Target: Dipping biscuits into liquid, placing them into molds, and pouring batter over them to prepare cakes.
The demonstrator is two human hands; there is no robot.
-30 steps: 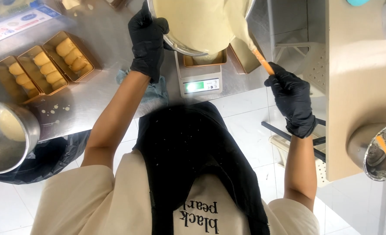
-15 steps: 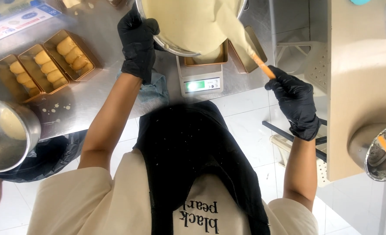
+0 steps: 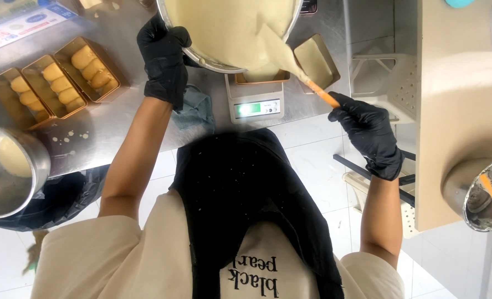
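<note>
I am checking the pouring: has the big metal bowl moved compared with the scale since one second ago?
Yes. The metal bowl has shifted toward the picture's left relative to the scale.

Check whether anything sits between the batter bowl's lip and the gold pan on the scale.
Nothing visible blocks it. The tilted bowl hangs directly over the pan on the scale, held by the left hand. The spatula in the right hand only guides batter at the lip.

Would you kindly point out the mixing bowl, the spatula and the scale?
mixing bowl (image 3: 201, 57), head view, on its metal rim.
spatula (image 3: 322, 95), head view, on its orange handle.
scale (image 3: 256, 108), head view, on its lit display.
</note>
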